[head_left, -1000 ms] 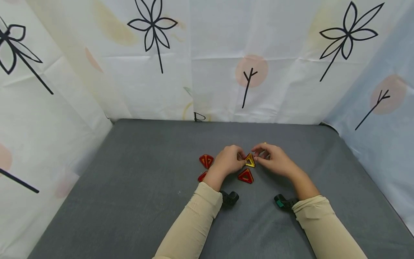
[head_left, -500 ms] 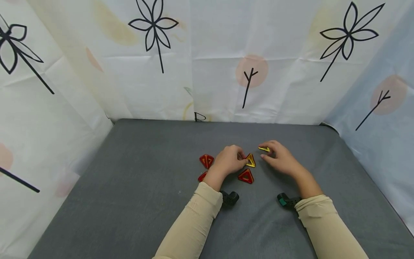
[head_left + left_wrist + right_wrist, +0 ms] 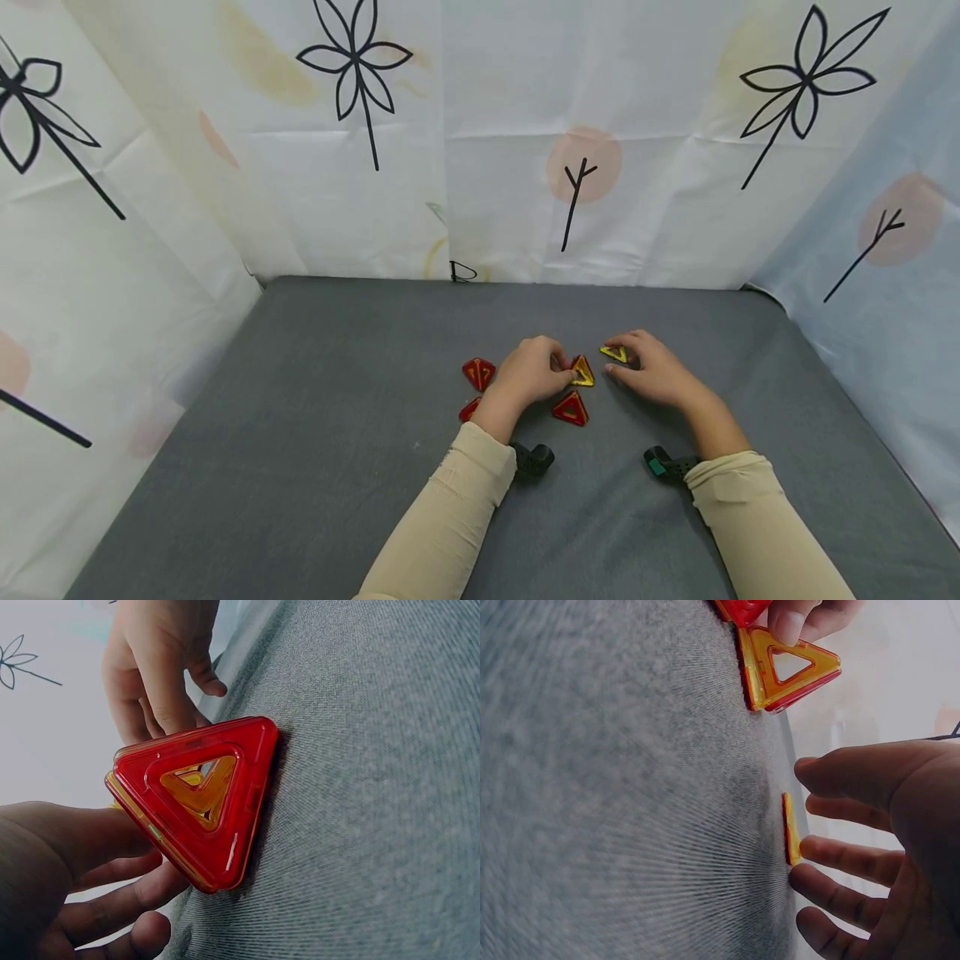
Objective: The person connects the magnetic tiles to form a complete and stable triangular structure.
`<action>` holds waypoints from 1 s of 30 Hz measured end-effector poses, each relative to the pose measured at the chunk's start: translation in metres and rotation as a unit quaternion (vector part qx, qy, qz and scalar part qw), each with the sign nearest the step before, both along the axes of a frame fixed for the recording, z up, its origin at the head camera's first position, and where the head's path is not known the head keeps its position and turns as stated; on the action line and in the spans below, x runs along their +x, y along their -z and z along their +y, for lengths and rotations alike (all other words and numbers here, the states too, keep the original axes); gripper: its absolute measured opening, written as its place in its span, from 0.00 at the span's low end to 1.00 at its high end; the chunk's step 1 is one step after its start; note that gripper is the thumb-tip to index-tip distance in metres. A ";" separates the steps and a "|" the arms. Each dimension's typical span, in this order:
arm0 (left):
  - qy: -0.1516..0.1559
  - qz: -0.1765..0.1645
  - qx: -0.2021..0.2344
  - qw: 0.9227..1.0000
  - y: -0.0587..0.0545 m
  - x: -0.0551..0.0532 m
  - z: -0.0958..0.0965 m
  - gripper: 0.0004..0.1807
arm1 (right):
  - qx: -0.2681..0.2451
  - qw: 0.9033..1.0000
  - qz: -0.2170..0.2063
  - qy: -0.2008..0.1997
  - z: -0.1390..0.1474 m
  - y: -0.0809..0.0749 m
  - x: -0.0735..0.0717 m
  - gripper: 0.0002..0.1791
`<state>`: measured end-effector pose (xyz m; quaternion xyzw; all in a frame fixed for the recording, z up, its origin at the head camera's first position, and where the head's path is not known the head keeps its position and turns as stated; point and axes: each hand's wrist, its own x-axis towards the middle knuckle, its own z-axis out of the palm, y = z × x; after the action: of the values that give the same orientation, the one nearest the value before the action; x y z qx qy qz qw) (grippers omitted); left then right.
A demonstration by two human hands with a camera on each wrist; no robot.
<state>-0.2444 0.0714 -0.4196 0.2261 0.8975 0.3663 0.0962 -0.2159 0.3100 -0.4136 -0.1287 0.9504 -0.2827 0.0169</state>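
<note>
My left hand (image 3: 534,369) pinches a yellow triangular magnetic tile (image 3: 759,667) between thumb and fingers. That tile stands tilted on the grey cloth, joined to red triangular tiles in a small pyramid. In the left wrist view a red tile (image 3: 241,802) forms the pyramid's near face, with yellow showing through its opening. To the right lies a loose yellow triangular tile (image 3: 615,353) with a red edge beneath it. My right hand (image 3: 654,368) is at this loose tile, its fingers (image 3: 847,855) spread and relaxed, the tips touching or nearly touching the tile's edge.
A red triangular tile (image 3: 571,408) lies just in front of the pyramid. Left of my left hand are a red piece (image 3: 478,373) and another (image 3: 469,409), partly covered by the wrist. A patterned white curtain (image 3: 495,167) borders the grey table (image 3: 337,375).
My right hand has drawn away from the pyramid to the right, over the loose yellow tile, which has shifted slightly toward me and shows more. My left hand stays in place.
</note>
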 end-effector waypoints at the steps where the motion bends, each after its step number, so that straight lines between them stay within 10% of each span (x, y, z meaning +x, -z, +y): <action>1: 0.000 -0.002 0.001 1.000 0.000 0.000 0.000 0.08 | 0.000 1.000 -0.001 0.002 0.000 -0.001 0.000 0.24; 17: 0.092 0.007 0.051 0.994 0.003 -0.004 0.002 0.21 | 0.029 1.000 0.008 -0.007 0.003 -0.002 0.001 0.22; 30: 0.051 -0.003 0.060 0.997 -0.001 -0.001 0.001 0.12 | 0.020 1.000 0.003 0.002 0.004 -0.003 0.001 0.21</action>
<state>-0.2455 0.0720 -0.4182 0.2753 0.8609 0.4151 0.1038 -0.2151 0.3138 -0.4104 -0.1274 0.9561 -0.2633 0.0165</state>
